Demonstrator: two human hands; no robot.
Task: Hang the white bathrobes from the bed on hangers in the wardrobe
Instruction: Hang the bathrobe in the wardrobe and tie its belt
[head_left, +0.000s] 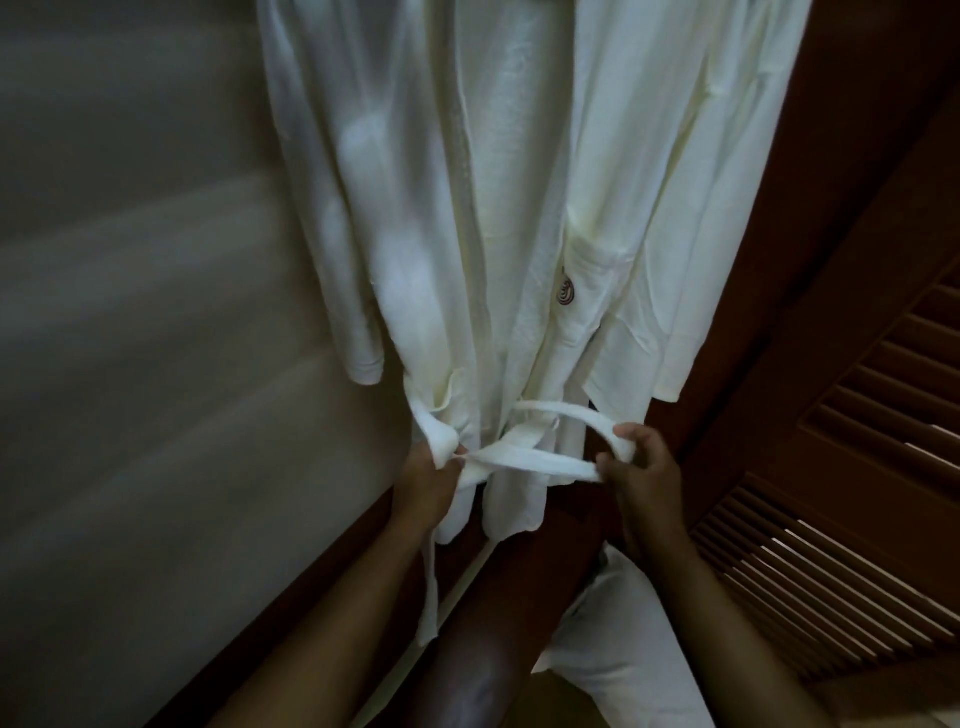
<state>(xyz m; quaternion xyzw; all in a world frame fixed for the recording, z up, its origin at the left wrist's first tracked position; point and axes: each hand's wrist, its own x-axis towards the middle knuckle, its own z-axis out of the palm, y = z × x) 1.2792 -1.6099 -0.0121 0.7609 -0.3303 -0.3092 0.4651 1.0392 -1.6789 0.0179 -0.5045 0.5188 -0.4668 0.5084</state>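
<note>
The left hand (430, 486) is closed around the white belt (530, 461) at the point where the belt meets the left front edge of the white bathrobe (493, 208); the fingers are curled into the fabric. The right hand (644, 475) holds the other side of the belt, and a loop of the belt is pinched between the thumb and the curled fingers. The belt is stretched almost level between the two hands, across the front of the robe at waist height. A loose belt end (429, 597) hangs straight down below the left hand.

The bathrobe hangs full length above the hands; its top is cut off by the upper edge of the view, so the hanger is not seen. A sleeve (358, 312) hangs on the left side. A chest pocket (597, 291) bears a small round emblem (567, 294).

A pale wall (130, 260) is seen left of the robe. A dark wooden louvred door (857, 493) stands to the right. White folded fabric (613, 654) lies at the bottom, between the forearms.
</note>
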